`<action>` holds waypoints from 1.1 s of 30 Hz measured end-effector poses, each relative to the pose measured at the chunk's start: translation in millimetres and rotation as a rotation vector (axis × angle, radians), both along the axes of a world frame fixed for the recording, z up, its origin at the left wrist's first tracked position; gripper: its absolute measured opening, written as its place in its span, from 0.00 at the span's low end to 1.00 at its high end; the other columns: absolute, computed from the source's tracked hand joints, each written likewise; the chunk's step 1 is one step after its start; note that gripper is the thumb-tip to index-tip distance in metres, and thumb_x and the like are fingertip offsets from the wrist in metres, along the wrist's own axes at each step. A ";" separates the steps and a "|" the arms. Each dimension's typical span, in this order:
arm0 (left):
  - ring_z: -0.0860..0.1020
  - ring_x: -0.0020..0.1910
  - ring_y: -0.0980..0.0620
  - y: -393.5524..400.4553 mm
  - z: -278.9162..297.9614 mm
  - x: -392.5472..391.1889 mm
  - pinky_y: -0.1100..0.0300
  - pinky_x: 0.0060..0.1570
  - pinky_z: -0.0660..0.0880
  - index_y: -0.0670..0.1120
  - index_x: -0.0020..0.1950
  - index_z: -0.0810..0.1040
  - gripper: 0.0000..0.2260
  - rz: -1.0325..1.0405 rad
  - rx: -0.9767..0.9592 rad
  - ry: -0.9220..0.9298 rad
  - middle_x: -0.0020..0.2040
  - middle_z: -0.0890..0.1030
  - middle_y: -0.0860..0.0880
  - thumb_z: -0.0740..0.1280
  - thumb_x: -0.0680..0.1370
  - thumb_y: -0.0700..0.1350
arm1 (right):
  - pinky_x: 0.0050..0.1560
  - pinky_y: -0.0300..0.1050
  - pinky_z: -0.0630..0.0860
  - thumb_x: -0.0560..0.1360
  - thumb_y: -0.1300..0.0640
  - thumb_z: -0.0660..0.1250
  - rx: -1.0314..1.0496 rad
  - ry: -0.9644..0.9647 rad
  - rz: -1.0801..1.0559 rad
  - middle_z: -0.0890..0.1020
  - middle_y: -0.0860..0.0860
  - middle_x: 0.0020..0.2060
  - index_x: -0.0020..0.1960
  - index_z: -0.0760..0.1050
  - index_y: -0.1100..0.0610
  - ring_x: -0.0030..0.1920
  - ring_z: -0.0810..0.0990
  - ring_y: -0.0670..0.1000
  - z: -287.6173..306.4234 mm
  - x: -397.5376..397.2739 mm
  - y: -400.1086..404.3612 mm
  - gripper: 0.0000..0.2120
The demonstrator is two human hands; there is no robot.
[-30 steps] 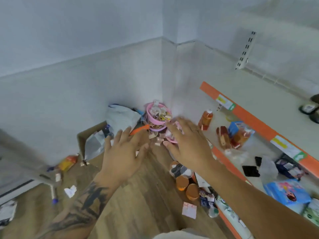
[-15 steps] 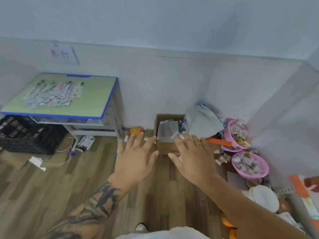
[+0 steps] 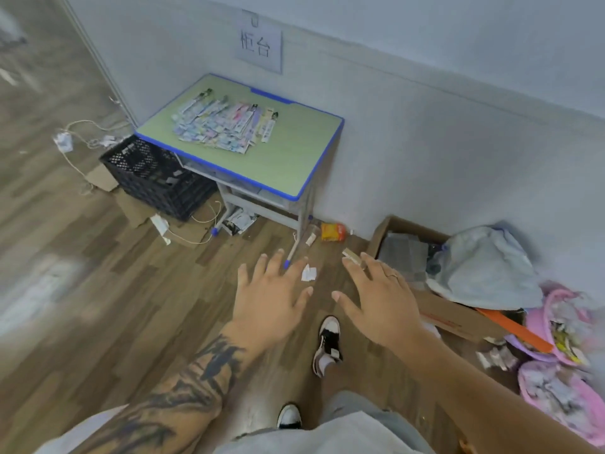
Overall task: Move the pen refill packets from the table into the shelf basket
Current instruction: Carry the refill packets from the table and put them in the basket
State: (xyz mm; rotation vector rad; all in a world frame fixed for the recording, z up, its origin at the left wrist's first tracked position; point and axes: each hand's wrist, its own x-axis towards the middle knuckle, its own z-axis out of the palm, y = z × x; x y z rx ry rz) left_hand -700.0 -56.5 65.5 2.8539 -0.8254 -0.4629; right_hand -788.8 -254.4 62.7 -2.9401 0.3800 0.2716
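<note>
1. Two bare hands are hovering palm-down over the wood-plank floor, the tattooed left hand (image 3: 273, 304) and ringed right hand (image 3: 381, 304) both spread wide, holding nothing.
2. Beyond them and leftward, the green blue-edged table (image 3: 288, 158) is standing against the wall.
3. Colourful flat pen refill packets (image 3: 224, 127) are lying fanned near its far-left corner, long axes running near to far, likely closer to the left hand.

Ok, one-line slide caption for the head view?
Both empty hands, left hand and right hand, open, held out toward refill packets on the table.
</note>
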 end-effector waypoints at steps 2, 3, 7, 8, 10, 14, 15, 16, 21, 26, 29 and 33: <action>0.53 0.83 0.42 1.6 -1.5 23.7 0.35 0.78 0.50 0.64 0.82 0.52 0.27 0.044 0.007 0.013 0.85 0.53 0.48 0.52 0.84 0.65 | 0.80 0.56 0.59 0.81 0.30 0.51 0.021 0.011 0.033 0.60 0.53 0.82 0.82 0.55 0.43 0.81 0.60 0.57 -4.8 33.1 -3.2 0.33; 0.53 0.83 0.42 0.7 -1.7 36.7 0.35 0.79 0.50 0.64 0.82 0.51 0.27 0.060 0.009 0.012 0.85 0.53 0.47 0.52 0.84 0.65 | 0.80 0.57 0.59 0.81 0.31 0.52 0.034 0.013 0.049 0.60 0.53 0.82 0.82 0.55 0.43 0.81 0.60 0.58 -6.3 50.3 -4.9 0.33; 0.53 0.83 0.41 -16.9 -1.9 91.9 0.35 0.78 0.51 0.63 0.82 0.51 0.27 0.102 0.026 -0.016 0.85 0.53 0.46 0.53 0.84 0.64 | 0.78 0.56 0.62 0.81 0.32 0.54 0.059 -0.020 0.129 0.63 0.55 0.81 0.82 0.57 0.44 0.79 0.64 0.58 -11.2 123.4 -17.2 0.33; 0.53 0.83 0.41 -23.0 -1.8 106.2 0.35 0.78 0.51 0.63 0.82 0.51 0.28 0.111 0.034 -0.016 0.85 0.54 0.46 0.53 0.84 0.64 | 0.78 0.56 0.63 0.81 0.32 0.55 0.067 -0.033 0.142 0.64 0.55 0.80 0.81 0.59 0.44 0.78 0.65 0.58 -12.0 142.1 -21.3 0.32; 0.54 0.83 0.41 -34.3 0.4 135.2 0.36 0.78 0.52 0.63 0.82 0.51 0.28 0.133 0.050 -0.010 0.84 0.55 0.46 0.53 0.83 0.65 | 0.77 0.56 0.63 0.81 0.33 0.55 0.080 -0.038 0.168 0.66 0.56 0.79 0.81 0.59 0.45 0.78 0.67 0.58 -11.9 177.7 -30.0 0.32; 0.57 0.82 0.41 -55.0 6.6 197.7 0.37 0.77 0.54 0.62 0.82 0.53 0.28 0.199 0.046 -0.039 0.83 0.58 0.47 0.53 0.83 0.65 | 0.76 0.55 0.62 0.82 0.34 0.55 0.091 -0.007 0.235 0.64 0.54 0.80 0.82 0.57 0.45 0.78 0.66 0.57 -7.4 243.4 -52.8 0.31; 0.57 0.82 0.42 -59.2 7.0 212.4 0.36 0.77 0.54 0.63 0.82 0.53 0.28 0.213 0.044 -0.046 0.83 0.57 0.47 0.53 0.83 0.65 | 0.76 0.55 0.62 0.82 0.34 0.55 0.096 -0.002 0.250 0.64 0.54 0.80 0.82 0.57 0.45 0.78 0.65 0.57 -6.9 259.7 -58.9 0.31; 0.57 0.82 0.42 -63.2 6.8 226.5 0.36 0.77 0.54 0.63 0.82 0.53 0.27 0.230 0.043 -0.046 0.84 0.57 0.47 0.53 0.83 0.65 | 0.76 0.55 0.63 0.82 0.35 0.55 0.101 0.000 0.260 0.63 0.54 0.80 0.82 0.56 0.45 0.78 0.66 0.57 -7.9 275.9 -64.1 0.31; 0.56 0.82 0.41 -74.5 2.8 288.9 0.36 0.77 0.54 0.63 0.82 0.54 0.27 0.302 0.053 -0.029 0.84 0.56 0.45 0.53 0.83 0.65 | 0.76 0.56 0.64 0.83 0.36 0.56 0.137 0.010 0.269 0.60 0.54 0.81 0.82 0.55 0.45 0.77 0.66 0.60 -22.3 349.8 -75.3 0.31; 0.56 0.82 0.40 -71.4 -14.3 346.7 0.36 0.78 0.54 0.64 0.82 0.54 0.27 0.345 0.045 -0.007 0.84 0.56 0.45 0.54 0.83 0.65 | 0.77 0.57 0.62 0.82 0.37 0.59 0.179 0.040 0.266 0.61 0.56 0.81 0.83 0.57 0.47 0.78 0.64 0.60 -39.4 401.4 -67.5 0.32; 0.56 0.82 0.39 -67.6 -33.7 382.0 0.36 0.77 0.54 0.63 0.82 0.55 0.28 0.331 0.043 0.012 0.84 0.57 0.45 0.55 0.83 0.65 | 0.75 0.58 0.64 0.82 0.36 0.58 0.176 0.082 0.240 0.63 0.57 0.80 0.82 0.58 0.48 0.77 0.66 0.61 -50.5 432.0 -60.1 0.33; 0.53 0.83 0.39 -62.4 -59.0 440.1 0.35 0.78 0.52 0.61 0.83 0.55 0.28 0.273 0.028 0.065 0.84 0.55 0.43 0.54 0.83 0.64 | 0.72 0.58 0.68 0.82 0.39 0.60 0.205 0.134 0.170 0.70 0.56 0.76 0.80 0.62 0.50 0.73 0.72 0.61 -70.3 482.8 -50.3 0.30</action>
